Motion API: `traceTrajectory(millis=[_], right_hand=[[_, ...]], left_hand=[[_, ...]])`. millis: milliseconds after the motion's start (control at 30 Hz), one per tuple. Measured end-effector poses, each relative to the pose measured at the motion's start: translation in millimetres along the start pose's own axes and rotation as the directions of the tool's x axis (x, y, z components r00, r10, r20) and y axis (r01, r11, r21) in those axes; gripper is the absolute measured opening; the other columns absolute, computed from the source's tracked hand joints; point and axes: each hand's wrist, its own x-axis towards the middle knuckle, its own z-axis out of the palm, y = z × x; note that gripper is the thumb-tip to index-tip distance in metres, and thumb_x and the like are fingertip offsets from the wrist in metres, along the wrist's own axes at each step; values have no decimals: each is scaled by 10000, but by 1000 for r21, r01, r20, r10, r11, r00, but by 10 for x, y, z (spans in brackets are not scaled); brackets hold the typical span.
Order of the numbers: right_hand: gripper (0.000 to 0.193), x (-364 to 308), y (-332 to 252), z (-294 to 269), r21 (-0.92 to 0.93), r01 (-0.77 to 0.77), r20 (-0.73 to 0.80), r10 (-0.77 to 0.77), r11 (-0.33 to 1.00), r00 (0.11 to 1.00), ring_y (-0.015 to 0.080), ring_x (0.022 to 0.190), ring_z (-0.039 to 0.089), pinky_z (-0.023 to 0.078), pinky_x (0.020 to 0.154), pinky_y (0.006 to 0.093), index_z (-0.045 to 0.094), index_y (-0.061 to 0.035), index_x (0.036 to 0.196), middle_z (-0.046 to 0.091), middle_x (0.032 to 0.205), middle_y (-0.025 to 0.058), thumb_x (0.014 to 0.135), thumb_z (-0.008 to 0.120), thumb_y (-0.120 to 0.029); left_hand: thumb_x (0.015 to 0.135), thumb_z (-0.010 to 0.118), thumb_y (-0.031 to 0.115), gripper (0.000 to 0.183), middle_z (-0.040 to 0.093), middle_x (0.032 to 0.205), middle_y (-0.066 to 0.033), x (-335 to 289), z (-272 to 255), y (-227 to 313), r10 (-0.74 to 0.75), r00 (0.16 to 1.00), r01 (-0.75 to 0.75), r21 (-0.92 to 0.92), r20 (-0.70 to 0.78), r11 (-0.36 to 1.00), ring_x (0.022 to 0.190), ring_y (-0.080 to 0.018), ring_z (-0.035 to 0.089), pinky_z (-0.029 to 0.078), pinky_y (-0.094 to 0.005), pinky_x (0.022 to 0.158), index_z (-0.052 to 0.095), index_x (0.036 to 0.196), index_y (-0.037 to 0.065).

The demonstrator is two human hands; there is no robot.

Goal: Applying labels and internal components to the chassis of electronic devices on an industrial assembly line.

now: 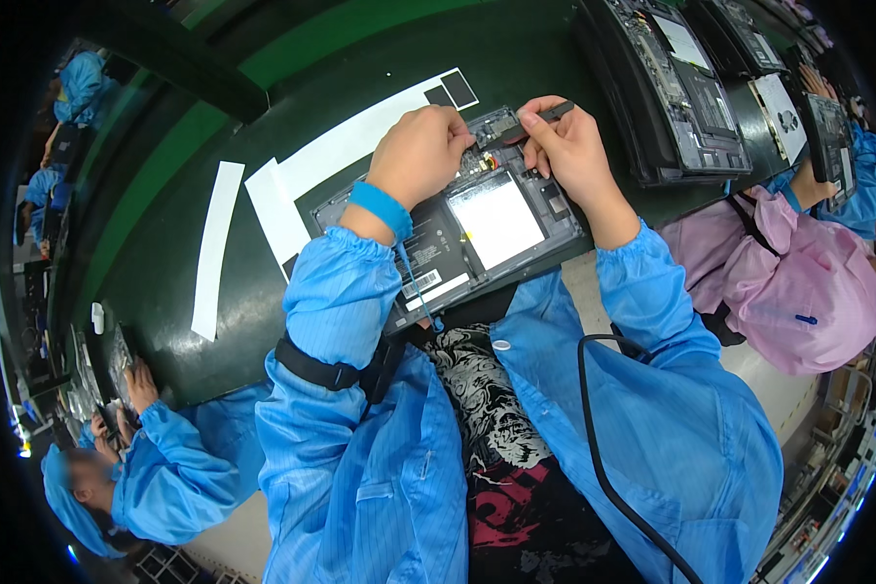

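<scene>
An opened laptop base (565, 226) lies on the green table before me, its inner parts showing. A black battery (436, 255) fills its left part, and a bright white-silver rectangular panel (497, 222) sits right of that. My left hand (420, 154) is over the far edge of the base, thumb and fingers pinched together; whatever is between them is hidden. A slim black hand tool (555, 111) is held between thumb and fingers of my right hand (566, 146). It slants down left toward the circuit board near my left fingertips. Its exact kind is unclear.
White strips (216, 251) and a long white sheet (346, 133) lie left of and beyond the laptop. Several opened laptops (686, 92) are stacked at the right. A blue wristband (381, 211) with a cord circles my left wrist. Co-workers in pink (793, 277) and blue (180, 472) sit either side.
</scene>
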Motion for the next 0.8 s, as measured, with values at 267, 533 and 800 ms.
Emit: traceTrajectory(millis=[267,533,800], right_hand=[[155,-6,13,-1,65,15,-30,-13,998,999,69,465,507,349,411,195,593,42,992,658,694,111,933,599,-101],[157,-2,19,7,30,2,-22,-1,1000,1000,71,453,476,344,422,199,579,26,982,588,591,62,943,590,-126],[160,-1,17,4,-19,24,14,-24,1000,1000,60,465,468,346,432,198,588,27,998,595,599,60,948,587,-125]], left_hand=[[835,661,181,176,673,757,-162,-15,-17,7,12,1000,-12,-6,10,1000,715,-304,655,506,-389,664,679,839,6],[849,656,190,195,658,716,-144,-2,-14,-4,40,999,-40,-4,-6,999,663,-275,643,489,-369,617,657,836,-5],[835,657,198,190,682,791,-184,0,-37,18,-2,1000,2,-10,24,1000,774,-342,665,517,-419,714,694,843,12]])
